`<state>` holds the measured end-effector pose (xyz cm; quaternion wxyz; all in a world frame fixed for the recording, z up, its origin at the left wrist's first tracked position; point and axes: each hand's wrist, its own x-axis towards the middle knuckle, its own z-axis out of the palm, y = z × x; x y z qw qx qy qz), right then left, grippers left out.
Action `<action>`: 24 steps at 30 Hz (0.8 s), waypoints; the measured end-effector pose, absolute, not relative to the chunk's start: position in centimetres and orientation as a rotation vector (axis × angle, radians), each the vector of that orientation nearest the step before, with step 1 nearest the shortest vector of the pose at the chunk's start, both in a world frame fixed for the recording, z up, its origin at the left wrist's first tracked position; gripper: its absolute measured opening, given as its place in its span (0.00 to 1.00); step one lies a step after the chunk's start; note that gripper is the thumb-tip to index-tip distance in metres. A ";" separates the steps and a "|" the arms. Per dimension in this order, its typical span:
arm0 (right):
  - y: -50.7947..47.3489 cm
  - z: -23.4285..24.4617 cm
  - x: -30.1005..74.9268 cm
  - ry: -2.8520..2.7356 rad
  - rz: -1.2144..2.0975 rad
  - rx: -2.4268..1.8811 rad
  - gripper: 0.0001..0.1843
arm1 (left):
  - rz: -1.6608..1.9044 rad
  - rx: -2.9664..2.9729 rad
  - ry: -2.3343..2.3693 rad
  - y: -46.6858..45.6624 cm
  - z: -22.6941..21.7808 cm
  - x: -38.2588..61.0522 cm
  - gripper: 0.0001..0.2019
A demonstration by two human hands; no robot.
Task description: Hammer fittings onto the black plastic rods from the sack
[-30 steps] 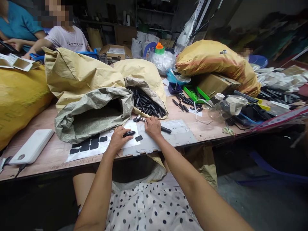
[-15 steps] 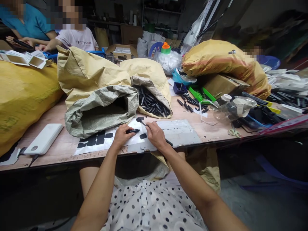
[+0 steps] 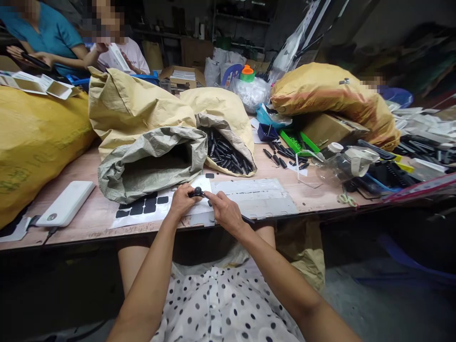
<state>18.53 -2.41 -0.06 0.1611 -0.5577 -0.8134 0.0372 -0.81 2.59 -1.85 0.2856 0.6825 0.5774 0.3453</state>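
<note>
My left hand (image 3: 181, 202) is closed on a slim black cylindrical piece (image 3: 191, 194), mostly hidden by the fingers. My right hand (image 3: 227, 210) grips a small hammer (image 3: 198, 191) with a round black head and a thin shaft; its dark handle end sticks out behind the palm. The head overlaps the black piece at my left fingertips, and I cannot tell if they touch. Both hands are over a grey-white board (image 3: 263, 194) at the table's front edge. Under the left wrist lies a white sheet (image 3: 133, 220) with black rounded-square pads (image 3: 150, 205).
Beyond my hands lie an open paper sack (image 3: 142, 142) and another sack (image 3: 228, 104) spilling black pieces (image 3: 228, 154). A white power bank (image 3: 66, 204) is at left; a green tray (image 3: 297, 142), a clear bottle (image 3: 344, 164) and scissors (image 3: 347, 199) are at right. Two people sit far left.
The hammer head has moved left and down onto the piece in my left hand. My right hand has come a little lower. A person at far left has lifted a white box.
</note>
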 end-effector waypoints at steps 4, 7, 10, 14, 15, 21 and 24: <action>-2.6 0.4 19.1 -2.221 0.148 -1.609 0.27 | 0.956 1.799 1.526 2.7 -2.0 -0.7 0.04; -2.8 0.4 19.6 -2.194 0.198 -1.628 0.27 | 0.965 1.790 1.537 2.8 -2.1 -0.7 0.04; -2.8 -0.1 19.8 -2.186 0.235 -1.646 0.27 | 0.957 1.784 1.555 2.8 -2.2 -0.6 0.04; -1.6 -0.3 20.0 -2.099 0.178 -1.627 0.27 | 0.945 1.781 1.571 2.7 -2.1 -0.6 0.05; -1.0 -0.2 20.1 -2.084 0.148 -1.637 0.27 | 0.940 1.789 1.574 2.7 -2.1 -0.6 0.05; 3.5 0.0 20.9 -2.126 0.061 -1.817 0.24 | 0.897 1.902 1.628 2.5 -2.2 -0.4 0.07; 4.9 -0.4 21.1 -2.181 0.040 -1.846 0.23 | 0.885 1.932 1.638 2.3 -2.3 -0.4 0.07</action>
